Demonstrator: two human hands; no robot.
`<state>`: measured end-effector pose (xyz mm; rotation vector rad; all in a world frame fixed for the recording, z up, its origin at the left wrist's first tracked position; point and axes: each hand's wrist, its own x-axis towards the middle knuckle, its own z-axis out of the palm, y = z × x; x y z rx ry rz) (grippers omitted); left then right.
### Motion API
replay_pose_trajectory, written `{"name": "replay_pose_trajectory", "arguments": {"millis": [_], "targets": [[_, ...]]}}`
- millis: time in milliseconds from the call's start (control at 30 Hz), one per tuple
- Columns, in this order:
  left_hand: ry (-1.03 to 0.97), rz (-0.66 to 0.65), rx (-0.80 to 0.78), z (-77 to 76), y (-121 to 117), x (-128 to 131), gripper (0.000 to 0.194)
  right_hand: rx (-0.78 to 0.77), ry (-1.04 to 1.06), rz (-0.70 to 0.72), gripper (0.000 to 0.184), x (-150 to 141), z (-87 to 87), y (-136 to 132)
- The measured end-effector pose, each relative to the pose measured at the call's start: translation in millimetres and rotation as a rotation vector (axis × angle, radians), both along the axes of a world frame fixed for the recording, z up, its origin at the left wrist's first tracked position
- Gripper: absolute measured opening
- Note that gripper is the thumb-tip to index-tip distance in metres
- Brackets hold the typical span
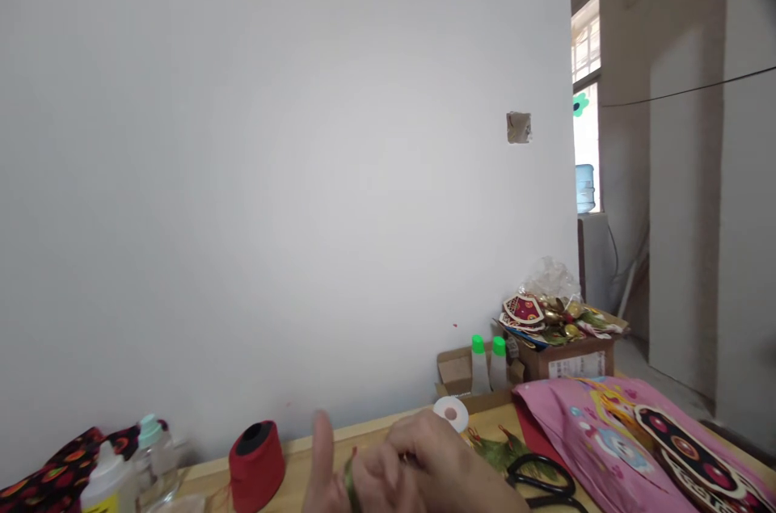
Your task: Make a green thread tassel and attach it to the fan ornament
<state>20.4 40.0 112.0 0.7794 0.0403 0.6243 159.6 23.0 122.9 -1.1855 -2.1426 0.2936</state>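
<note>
Both hands meet at the bottom edge of the view, over a wooden table (303, 456). My left hand (331, 481) has one finger sticking straight up and the rest curled round a thin green strip (350, 482). My right hand (433, 456) lies close against it, knuckles up and fingers curled in toward the strip; what they pinch is hidden. A red thread cone (256, 464) stands just left of the hands. A white tape roll (452, 414) stands just behind them.
Black scissors (541, 482) and green leaves (500, 452) lie right of the hands, beside a pink printed cloth (606, 436). Two green-capped bottles (488, 363) and a cardboard box of ornaments (570, 355) stand behind. Clear bottles (149, 460) and dark patterned fabric (54, 473) sit at the left.
</note>
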Motion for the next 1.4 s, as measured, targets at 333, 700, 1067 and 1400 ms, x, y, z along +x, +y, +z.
{"name": "replay_pose_trajectory", "arguments": {"millis": [333,700,1067,1400], "targets": [[-0.339,0.538,-0.204,-1.9,39.0,-18.6,0.057,-0.024,-0.465,0.039,0.013,-15.2,10.6,-4.8],[-0.441,0.643,-0.269,-3.3,37.6,-16.7,0.053,-0.025,-0.488,-0.002,0.017,-7.3,19.4,-13.5],[-0.146,0.352,-0.215,7.0,26.6,-7.6,0.076,0.128,-0.342,-0.07,0.017,-2.4,20.8,-17.7],[0.313,0.082,-0.061,5.9,-3.4,18.4,0.069,0.214,-0.207,-0.146,0.013,3.0,12.3,-12.2]]}}
